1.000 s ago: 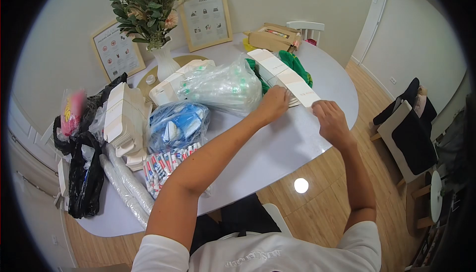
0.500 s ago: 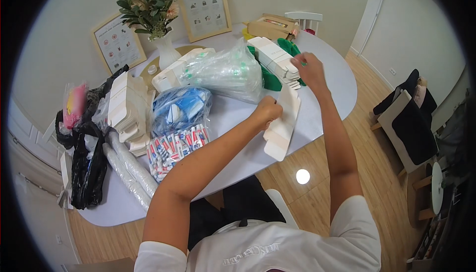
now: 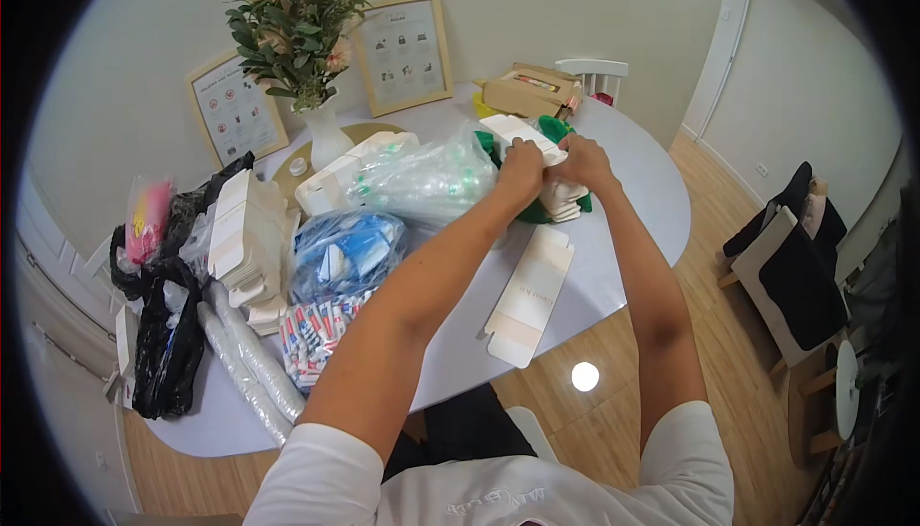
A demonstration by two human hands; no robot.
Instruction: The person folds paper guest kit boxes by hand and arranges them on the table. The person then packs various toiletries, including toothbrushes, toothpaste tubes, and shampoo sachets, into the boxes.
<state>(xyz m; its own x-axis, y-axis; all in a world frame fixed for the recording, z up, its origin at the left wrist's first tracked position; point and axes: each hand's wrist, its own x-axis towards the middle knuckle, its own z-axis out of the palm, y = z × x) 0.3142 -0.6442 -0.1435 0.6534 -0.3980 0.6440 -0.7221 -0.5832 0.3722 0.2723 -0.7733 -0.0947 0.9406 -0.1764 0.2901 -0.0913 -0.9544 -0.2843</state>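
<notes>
A stack of white folded cardboard boxes lies toward the back right of the table, with more box edges fanned out below my hands. My left hand is closed at the near end of the stack, fingers curled on its edge. Close beside it, my right hand pinches the stack's right end; its fingertips are partly hidden. Nearer to me, a single flattened white box with faint printing lies alone, its lower flap at the table edge.
Left of my hands sit a clear bag of bottles, a blue plastic-wrapped pack, toothpaste tubes and another box stack. Behind stand a flower vase and a brown carton. Green cloth lies by the stack.
My left hand has let go of the single flattened box, which now lies closer to the table's front edge. It has moved up and right to the stack, beside my right hand.
</notes>
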